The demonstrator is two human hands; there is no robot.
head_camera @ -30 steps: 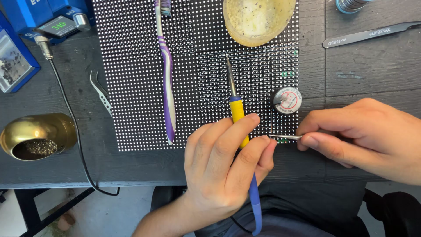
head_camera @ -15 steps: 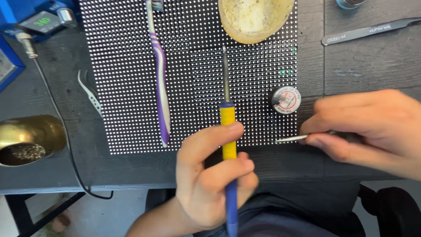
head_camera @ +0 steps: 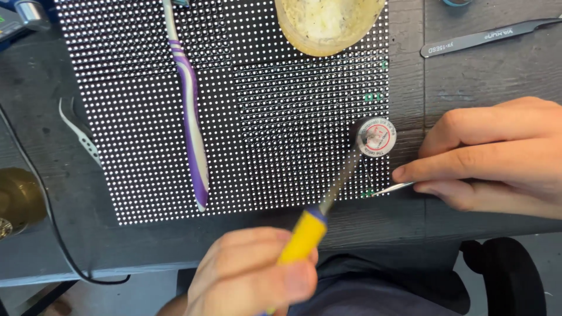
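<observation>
Left hand (head_camera: 252, 275) at the worktop's near edge, fingers wrapped tight round the yellow handle of a soldering iron (head_camera: 304, 234). The iron's metal shaft slants up and right; its tip sits at a small round tin (head_camera: 374, 136) resting on the right edge of the LED panel (head_camera: 246, 117), though motion blur makes it hard to say if the tip touches the tin. Right hand (head_camera: 492, 155) lies on the worktop (head_camera: 468, 76) near its right edge, thumb and forefinger pinching fine tweezers (head_camera: 391, 188), points aimed at the panel's near right corner, just below the tin.

Also on the panel: a purple-and-white toothbrush (head_camera: 190, 117) lying lengthwise on the left half, and a tan bowl (head_camera: 328, 23) at the far edge. A second pair of dark tweezers (head_camera: 486, 36) lies near the far right corner of the worktop, a curved white pair (head_camera: 79, 131) left of the panel, and a brass holder (head_camera: 17, 202) at the left edge.

Doing this well, likely: keep the iron steady, dip lightly, hold the tweezers low and still over the one spot, right wrist braced on the worktop.
</observation>
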